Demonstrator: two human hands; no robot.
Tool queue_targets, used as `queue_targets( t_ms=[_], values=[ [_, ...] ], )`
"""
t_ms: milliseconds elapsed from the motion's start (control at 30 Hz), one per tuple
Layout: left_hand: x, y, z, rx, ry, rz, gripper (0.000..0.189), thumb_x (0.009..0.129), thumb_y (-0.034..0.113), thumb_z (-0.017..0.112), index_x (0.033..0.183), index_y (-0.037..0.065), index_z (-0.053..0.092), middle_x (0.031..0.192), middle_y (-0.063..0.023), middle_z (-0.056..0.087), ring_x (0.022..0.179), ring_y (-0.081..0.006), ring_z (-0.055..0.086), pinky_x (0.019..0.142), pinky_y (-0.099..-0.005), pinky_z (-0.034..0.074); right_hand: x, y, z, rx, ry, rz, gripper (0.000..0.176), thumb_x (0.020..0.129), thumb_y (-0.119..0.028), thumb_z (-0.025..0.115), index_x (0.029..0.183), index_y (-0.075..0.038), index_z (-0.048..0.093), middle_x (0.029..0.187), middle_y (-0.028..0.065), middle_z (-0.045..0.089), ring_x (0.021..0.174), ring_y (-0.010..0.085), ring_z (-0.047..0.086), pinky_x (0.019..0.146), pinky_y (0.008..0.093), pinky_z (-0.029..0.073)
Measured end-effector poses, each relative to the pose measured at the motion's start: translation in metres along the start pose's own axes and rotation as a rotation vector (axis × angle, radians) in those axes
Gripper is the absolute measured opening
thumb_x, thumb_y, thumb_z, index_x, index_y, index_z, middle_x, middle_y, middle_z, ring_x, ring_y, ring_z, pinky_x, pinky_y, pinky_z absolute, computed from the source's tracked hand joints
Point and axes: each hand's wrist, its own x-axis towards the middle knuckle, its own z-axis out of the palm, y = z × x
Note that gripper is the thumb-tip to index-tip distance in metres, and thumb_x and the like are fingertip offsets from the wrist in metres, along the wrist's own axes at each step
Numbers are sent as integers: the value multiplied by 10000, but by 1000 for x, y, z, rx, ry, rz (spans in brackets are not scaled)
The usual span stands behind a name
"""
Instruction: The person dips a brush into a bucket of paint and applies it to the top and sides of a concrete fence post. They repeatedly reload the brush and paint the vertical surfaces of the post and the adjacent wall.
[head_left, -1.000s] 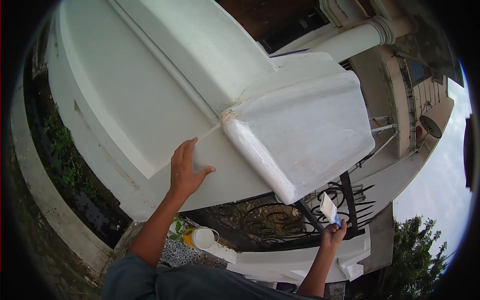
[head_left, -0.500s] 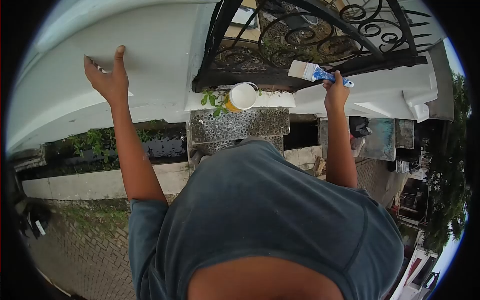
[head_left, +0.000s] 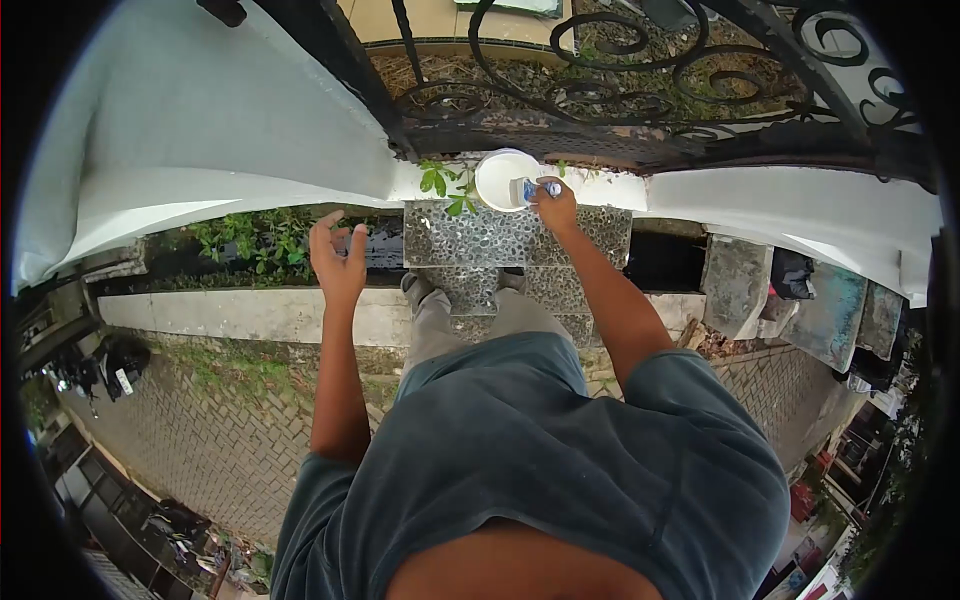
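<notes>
My right hand (head_left: 555, 205) is wrapped round the blue and white handle of a paintbrush (head_left: 530, 190). The brush head overlaps the opening of a white paint bucket (head_left: 492, 178), which stands on the ledge by the gate, just past the pebbled slab (head_left: 470, 235). Out to the left, my left hand (head_left: 338, 255) hangs in the air with its fingers apart and nothing in them. Beneath it in this view lie the ditch and its green plants.
A black wrought-iron gate (head_left: 620, 110) rises beyond the bucket. White walls (head_left: 230, 120) flank it on both sides. A leafy plant (head_left: 440, 180) grows beside the bucket. Dark drainage ditches (head_left: 665, 262) run either side of the slab, where my feet stand. Brick paving (head_left: 230, 430) lies behind.
My right hand has brought the paintbrush down and left from in front of the gate to the bucket. My left hand has dropped away from the white wall. The view has tilted downward.
</notes>
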Motion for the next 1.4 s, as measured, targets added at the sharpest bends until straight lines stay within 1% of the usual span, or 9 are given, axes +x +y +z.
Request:
queue_targets(
  t_ms=[67, 167, 467, 733, 933, 1033, 1133, 1167, 1400],
  values=[
    [-37, 4, 40, -60, -352, -103, 336, 839, 199, 741, 1100, 17, 631, 963, -145, 608, 839, -263, 611, 724, -355, 491, 28, 44, 5, -292, 21, -199, 173, 889, -114, 643, 1046, -57, 689, 876, 151, 700, 714, 210, 689, 645, 334, 541],
    [-87, 4, 73, -104, -814, -220, 364, 846, 238, 727, 1111, 7, 637, 1084, -190, 644, 960, -309, 657, 811, -391, 519, 65, 78, 19, -422, -33, -265, 185, 838, -110, 679, 1017, -81, 718, 894, 200, 701, 837, 323, 685, 742, 387, 533],
    [-188, -49, 71, 86, -657, -530, 331, 852, 221, 713, 1088, 0, 645, 1055, -191, 658, 917, -343, 653, 811, -400, 518, 150, 172, 65, -663, -154, -387, 209, 823, -109, 624, 1021, -78, 681, 892, 224, 695, 871, 411, 669, 779, 470, 533],
    [-162, -53, 78, 110, -486, -497, 311, 842, 186, 729, 1072, -7, 646, 1004, -190, 662, 866, -309, 662, 762, -388, 523, 165, 191, 71, -695, -105, -343, 235, 803, -159, 672, 1021, -78, 702, 915, 236, 699, 874, 415, 672, 802, 445, 537],
    [-121, -21, 132, -109, -527, -275, 275, 856, 182, 712, 1052, -2, 657, 981, -169, 672, 846, -282, 675, 738, -368, 531, 119, 165, 31, -114, 158, -61, 280, 870, -165, 650, 1080, 20, 665, 877, 207, 700, 809, 335, 707, 755, 391, 562],
    [-102, -1, 173, -203, -629, -231, 278, 863, 183, 709, 1064, -1, 654, 995, -159, 675, 855, -261, 682, 744, -363, 533, 84, 136, 6, 501, 258, 253, 378, 942, -148, 583, 1230, 91, 536, 1027, 208, 650, 911, 336, 685, 834, 368, 575],
    [-88, 21, 210, -247, -725, -184, 285, 872, 185, 712, 1086, 7, 650, 1023, -136, 683, 857, -226, 689, 746, -349, 534, 70, 133, -23, 786, 192, 412, 430, 994, -139, 494, 1321, 118, 387, 1196, 225, 560, 1074, 363, 623, 958, 376, 549],
    [-88, 24, 221, -253, -738, -165, 290, 870, 192, 715, 1085, 7, 653, 1019, -136, 685, 857, -225, 690, 742, -349, 534, 70, 140, -31, 842, 129, 447, 422, 1005, -150, 472, 1313, 115, 358, 1255, 234, 518, 1190, 345, 555, 1024, 399, 512],
    [-104, 27, 236, -268, -815, -166, 277, 869, 197, 710, 1070, 12, 666, 1015, -135, 694, 857, -229, 690, 746, -350, 535, 59, 155, -43, 1064, 168, 524, 283, 996, -134, 487, 1161, 95, 468, 1152, 214, 588, 1090, 311, 612, 1015, 393, 521]
  ],
)
